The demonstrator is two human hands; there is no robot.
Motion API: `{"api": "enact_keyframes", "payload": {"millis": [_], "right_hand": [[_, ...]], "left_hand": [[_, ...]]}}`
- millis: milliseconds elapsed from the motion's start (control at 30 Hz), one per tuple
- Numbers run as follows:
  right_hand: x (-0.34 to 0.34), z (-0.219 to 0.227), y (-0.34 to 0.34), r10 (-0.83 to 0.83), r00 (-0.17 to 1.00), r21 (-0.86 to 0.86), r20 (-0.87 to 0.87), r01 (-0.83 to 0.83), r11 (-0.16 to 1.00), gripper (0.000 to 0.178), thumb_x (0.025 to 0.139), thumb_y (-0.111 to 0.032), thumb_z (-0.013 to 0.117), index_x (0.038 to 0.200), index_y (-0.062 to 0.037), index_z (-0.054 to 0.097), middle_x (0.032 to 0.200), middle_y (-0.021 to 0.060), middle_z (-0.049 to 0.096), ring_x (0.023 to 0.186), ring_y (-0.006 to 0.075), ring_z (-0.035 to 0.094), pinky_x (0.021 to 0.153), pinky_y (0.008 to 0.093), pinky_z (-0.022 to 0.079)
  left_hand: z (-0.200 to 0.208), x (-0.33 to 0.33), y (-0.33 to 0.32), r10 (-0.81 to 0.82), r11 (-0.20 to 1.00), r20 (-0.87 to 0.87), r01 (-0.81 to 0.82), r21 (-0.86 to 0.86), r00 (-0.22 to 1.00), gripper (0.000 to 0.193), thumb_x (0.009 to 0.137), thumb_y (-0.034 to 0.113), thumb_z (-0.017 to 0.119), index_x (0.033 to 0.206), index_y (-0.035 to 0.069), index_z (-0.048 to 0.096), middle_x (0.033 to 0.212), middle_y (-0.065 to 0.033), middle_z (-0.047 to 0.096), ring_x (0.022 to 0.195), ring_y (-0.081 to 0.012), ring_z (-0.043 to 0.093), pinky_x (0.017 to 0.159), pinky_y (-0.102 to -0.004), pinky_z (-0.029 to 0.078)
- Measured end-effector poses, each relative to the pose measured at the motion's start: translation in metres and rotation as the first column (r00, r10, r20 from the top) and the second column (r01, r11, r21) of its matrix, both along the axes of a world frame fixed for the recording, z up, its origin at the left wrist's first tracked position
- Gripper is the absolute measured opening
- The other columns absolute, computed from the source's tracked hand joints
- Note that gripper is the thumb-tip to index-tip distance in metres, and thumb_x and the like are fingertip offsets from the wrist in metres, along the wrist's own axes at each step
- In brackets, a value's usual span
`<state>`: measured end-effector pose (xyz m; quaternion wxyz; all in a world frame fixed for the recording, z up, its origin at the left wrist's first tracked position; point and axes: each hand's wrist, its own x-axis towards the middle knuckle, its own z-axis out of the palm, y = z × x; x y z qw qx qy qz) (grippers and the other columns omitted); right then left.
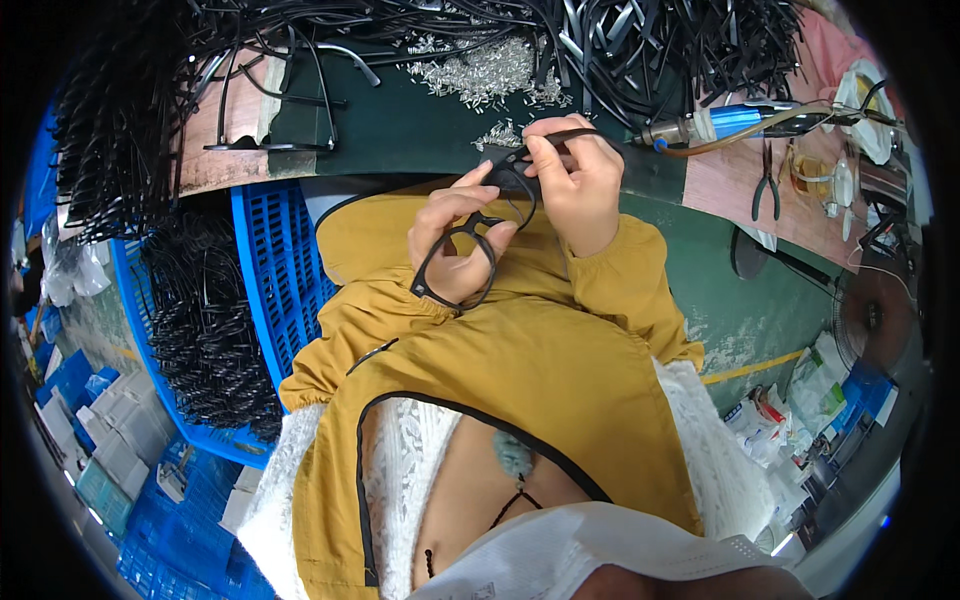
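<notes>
A black eyeglass frame [484, 221] is held over my lap, just in front of the table edge. My left hand [445, 235] grips it, with one rim around the palm side and the fingers closed near the bridge. My right hand [582, 185] pinches a black temple arm [570, 135] between thumb and fingers. That temple's end meets the far side of the frame; whether the two are joined, I cannot tell. Just beyond my fingers lies a small heap of tiny silvery metal pieces [500, 134] on the dark green mat [380, 125].
A larger metal heap [480, 75] and piled black temples [660, 50] cover the table's back. An assembled glasses frame [270, 147] sits left. An electric screwdriver [730, 122] and pliers [766, 190] lie right. Below left, a blue crate [285, 250] stands beside stacked black frames [200, 320].
</notes>
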<state>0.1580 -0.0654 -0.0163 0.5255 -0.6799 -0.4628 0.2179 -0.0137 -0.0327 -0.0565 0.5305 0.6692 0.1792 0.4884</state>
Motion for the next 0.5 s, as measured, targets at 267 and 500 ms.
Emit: {"api": "enact_keyframes", "payload": {"millis": [267, 500], "right_hand": [[0.039, 0.066, 0.031, 0.430, 0.840, -0.340, -0.331, -0.532, 0.775, 0.032, 0.093, 0.002, 0.062, 0.125, -0.0003, 0.065, 0.119, 0.0059, 0.060, 0.100, 0.0144, 0.067, 0.090, 0.0310, 0.055], [-0.002, 0.072, 0.238, 0.168, 0.602, -0.092, 0.781, -0.155, 0.984, 0.021, 0.092, -0.022, 0.066, 0.094, -0.0019, 0.071, 0.084, 0.0194, 0.071, 0.074, 0.0359, 0.072, 0.068, 0.0474, 0.058]], "left_hand": [[0.053, -0.007, 0.029, 0.174, 0.704, 0.223, 0.037, -0.709, 0.959, 0.036, 0.098, -0.001, 0.052, 0.132, -0.003, 0.042, 0.108, -0.0195, 0.066, 0.106, -0.0330, 0.071, 0.090, -0.0384, 0.062], [0.047, -0.010, 0.044, 0.002, 0.619, 0.208, 0.162, -0.768, 0.978, 0.027, 0.102, 0.014, 0.049, 0.121, -0.004, 0.054, 0.085, -0.0158, 0.070, 0.077, -0.0287, 0.075, 0.066, -0.0307, 0.061]]}}
